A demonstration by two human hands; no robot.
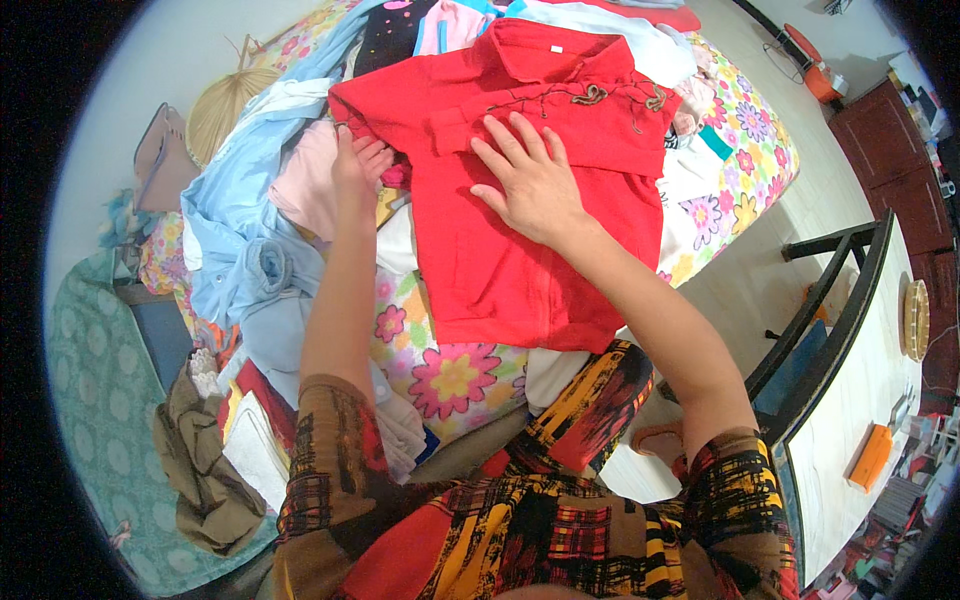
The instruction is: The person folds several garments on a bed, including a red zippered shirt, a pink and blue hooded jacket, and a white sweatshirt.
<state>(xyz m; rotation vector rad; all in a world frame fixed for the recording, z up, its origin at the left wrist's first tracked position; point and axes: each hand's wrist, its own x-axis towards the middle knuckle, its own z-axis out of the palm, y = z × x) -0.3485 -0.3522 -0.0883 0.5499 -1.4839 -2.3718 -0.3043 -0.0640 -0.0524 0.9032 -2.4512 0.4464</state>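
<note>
A red collared shirt [495, 247] lies spread out before me, with dark corded trim and knotted decorations across its upper front. My right hand [529, 184] rests flat on the chest, fingers apart, holding nothing. At the end of the sleeve on the left is my left hand [358, 161], its thumb up by the cuff. Whether those fingers pinch the fabric is not clear. Beneath the shirt are other clothes and a flower-patterned bed cover [457, 379]. A pale pink garment [304, 184] lies beside my left hand.
Light blue clothes [240, 202] are heaped on the left, near a straw hand fan [225, 105]. A brown garment [202, 465] lies on a green patterned cover [97, 360]. To the right stands a dark-framed table [832, 450] holding an orange box [870, 457]. A red-brown cabinet [881, 142] is beyond.
</note>
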